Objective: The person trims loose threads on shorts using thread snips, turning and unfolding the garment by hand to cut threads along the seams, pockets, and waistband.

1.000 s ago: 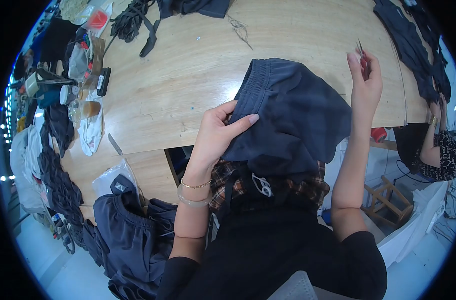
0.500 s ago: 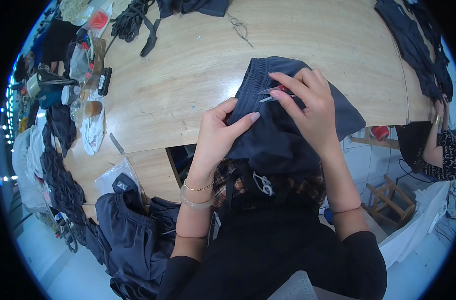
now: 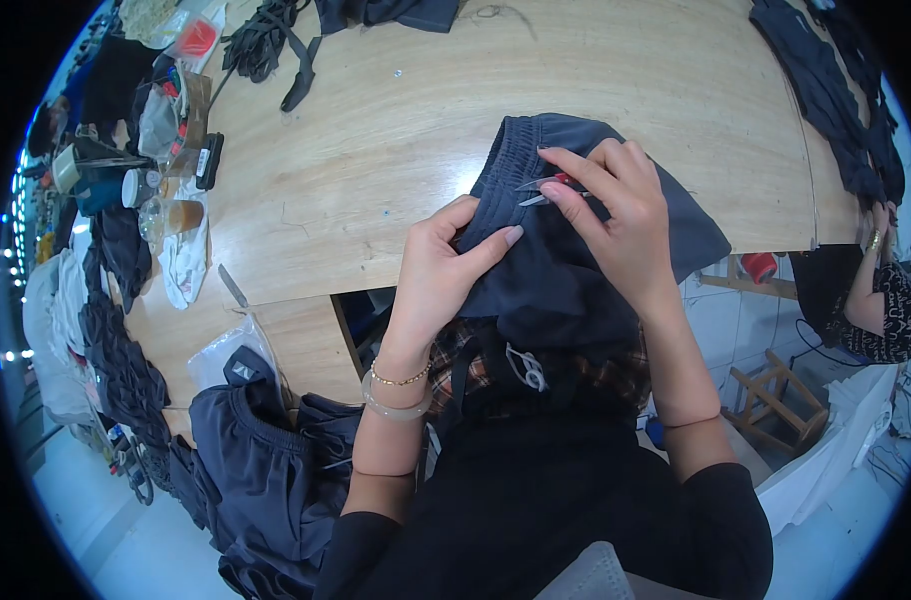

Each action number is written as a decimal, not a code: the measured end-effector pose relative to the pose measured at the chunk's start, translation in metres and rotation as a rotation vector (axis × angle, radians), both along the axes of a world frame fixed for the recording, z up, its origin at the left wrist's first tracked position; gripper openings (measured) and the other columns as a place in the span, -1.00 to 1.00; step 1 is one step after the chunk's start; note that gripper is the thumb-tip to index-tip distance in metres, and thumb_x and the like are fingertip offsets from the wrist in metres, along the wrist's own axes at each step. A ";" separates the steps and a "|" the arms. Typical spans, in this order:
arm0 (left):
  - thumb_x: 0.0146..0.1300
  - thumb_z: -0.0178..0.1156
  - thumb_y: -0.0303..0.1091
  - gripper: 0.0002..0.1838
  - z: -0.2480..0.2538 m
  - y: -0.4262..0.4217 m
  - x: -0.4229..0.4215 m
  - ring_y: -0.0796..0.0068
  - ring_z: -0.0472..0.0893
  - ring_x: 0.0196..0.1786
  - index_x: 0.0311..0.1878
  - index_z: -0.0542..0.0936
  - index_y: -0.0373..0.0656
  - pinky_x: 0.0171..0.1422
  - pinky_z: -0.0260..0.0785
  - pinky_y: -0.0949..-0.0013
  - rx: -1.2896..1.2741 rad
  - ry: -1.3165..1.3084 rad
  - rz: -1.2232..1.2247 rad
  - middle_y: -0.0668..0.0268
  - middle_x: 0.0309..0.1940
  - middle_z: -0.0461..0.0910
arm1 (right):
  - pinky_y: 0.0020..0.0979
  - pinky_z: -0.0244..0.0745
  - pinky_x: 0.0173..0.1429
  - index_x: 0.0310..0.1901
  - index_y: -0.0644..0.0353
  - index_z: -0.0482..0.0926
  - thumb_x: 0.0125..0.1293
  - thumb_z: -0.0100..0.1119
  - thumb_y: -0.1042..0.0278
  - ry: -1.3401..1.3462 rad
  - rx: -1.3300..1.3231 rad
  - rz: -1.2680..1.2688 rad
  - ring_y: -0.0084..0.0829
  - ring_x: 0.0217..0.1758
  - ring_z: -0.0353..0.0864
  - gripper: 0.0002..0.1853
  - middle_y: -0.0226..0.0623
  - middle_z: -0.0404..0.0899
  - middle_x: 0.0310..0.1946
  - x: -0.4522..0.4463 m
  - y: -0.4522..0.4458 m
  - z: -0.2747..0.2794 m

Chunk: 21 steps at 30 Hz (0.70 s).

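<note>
A dark navy garment (image 3: pixel 566 265) with a gathered elastic waistband (image 3: pixel 516 150) lies over the table's near edge and my lap. My left hand (image 3: pixel 446 260) is closed on the waistband, its thumb on top and the fingers partly hidden inside. In my right hand (image 3: pixel 621 205) I hold a pair of thread snips (image 3: pixel 533 193). Their two pointed blades are apart and lie just over the cloth below the waistband. A bit of red handle shows between my fingers; the rest is hidden by the hand.
On the wooden table (image 3: pixel 316 170) are dark straps (image 3: pixel 266 40), a loose thread clump (image 3: pixel 496 12) and a thin blade (image 3: pixel 233 286). Bottles (image 3: pixel 171 215) stand at left. More dark garments (image 3: pixel 256 470) hang beside me. Another person's arm (image 3: pixel 866 280) and a wooden stool (image 3: pixel 779 402) are at right.
My left hand has shifted very slightly along the waistband. The thread clump on the table has slid away toward the far side. My right hand and the snips stay almost still.
</note>
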<state>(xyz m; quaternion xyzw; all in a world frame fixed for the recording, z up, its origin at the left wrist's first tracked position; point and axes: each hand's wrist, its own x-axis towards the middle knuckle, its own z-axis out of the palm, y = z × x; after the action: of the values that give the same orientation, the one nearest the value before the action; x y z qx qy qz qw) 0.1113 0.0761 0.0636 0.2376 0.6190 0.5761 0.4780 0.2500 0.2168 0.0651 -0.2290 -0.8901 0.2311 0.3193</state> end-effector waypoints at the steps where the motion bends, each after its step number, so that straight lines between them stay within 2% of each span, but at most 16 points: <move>1: 0.22 0.35 -0.49 -0.82 -0.001 0.000 0.000 0.74 0.52 -0.26 -0.15 0.66 -0.37 -0.14 0.42 0.59 0.000 -0.001 0.000 0.43 -0.32 0.64 | -0.40 0.19 -0.20 -0.09 0.07 0.73 0.15 0.40 0.22 -0.002 0.003 0.011 -0.45 -0.31 0.35 -0.71 -0.47 0.41 -0.47 0.000 0.000 -0.001; 13: 0.22 0.35 -0.48 -0.83 0.000 0.000 0.001 0.76 0.50 -0.29 -0.16 0.65 -0.35 -0.18 0.40 0.61 -0.009 0.005 0.010 0.46 -0.35 0.61 | -0.42 0.17 -0.21 -0.11 0.08 0.73 0.15 0.40 0.22 -0.021 0.060 -0.032 -0.46 -0.34 0.34 -0.72 -0.47 0.40 -0.48 -0.003 -0.008 0.004; 14: 0.23 0.35 -0.50 -0.77 0.000 -0.001 -0.001 0.73 0.55 -0.25 -0.07 0.64 -0.36 -0.13 0.44 0.59 -0.024 0.003 -0.009 0.40 -0.27 0.65 | -0.42 0.17 -0.21 -0.11 0.08 0.73 0.15 0.40 0.22 -0.021 0.060 -0.033 -0.46 -0.34 0.34 -0.72 -0.47 0.40 -0.48 -0.003 -0.008 0.004; 15: 0.23 0.34 -0.51 -0.71 0.000 -0.001 -0.001 0.70 0.60 -0.21 0.02 0.64 -0.36 -0.08 0.49 0.58 -0.038 0.000 -0.028 0.34 -0.20 0.69 | -0.42 0.20 -0.21 -0.11 0.10 0.73 0.16 0.40 0.24 0.005 -0.020 -0.017 -0.45 -0.34 0.35 -0.73 -0.46 0.42 -0.47 -0.003 -0.008 0.003; 16: 0.23 0.34 -0.51 -0.71 0.001 -0.001 -0.001 0.70 0.60 -0.21 0.02 0.64 -0.36 -0.08 0.49 0.58 -0.038 0.000 -0.028 0.34 -0.20 0.69 | -0.42 0.22 -0.21 -0.12 0.12 0.73 0.16 0.40 0.27 0.032 -0.100 -0.001 -0.45 -0.33 0.35 -0.74 -0.45 0.43 -0.47 -0.004 -0.008 0.002; 18: 0.23 0.35 -0.48 -0.84 0.004 0.001 0.002 0.76 0.54 -0.28 -0.17 0.66 -0.33 -0.20 0.43 0.60 -0.010 -0.062 0.018 0.44 -0.34 0.64 | -0.43 0.27 -0.21 -0.12 0.14 0.73 0.16 0.40 0.30 0.063 -0.201 0.012 -0.45 -0.33 0.36 -0.74 -0.43 0.44 -0.47 -0.004 -0.009 -0.002; 21: 0.23 0.34 -0.53 -0.80 0.009 0.002 0.001 0.74 0.57 -0.25 -0.10 0.59 -0.32 -0.19 0.46 0.60 -0.045 -0.086 0.010 0.37 -0.29 0.66 | -0.46 0.34 -0.21 -0.12 0.18 0.73 0.17 0.39 0.36 0.108 -0.354 0.030 -0.45 -0.32 0.39 -0.76 -0.39 0.48 -0.45 -0.006 -0.010 -0.003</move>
<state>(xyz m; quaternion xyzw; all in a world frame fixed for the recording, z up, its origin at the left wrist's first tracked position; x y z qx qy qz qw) 0.1124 0.0782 0.0723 0.1985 0.6120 0.5741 0.5064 0.2443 0.2068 0.0617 -0.2555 -0.8203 0.4011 0.3179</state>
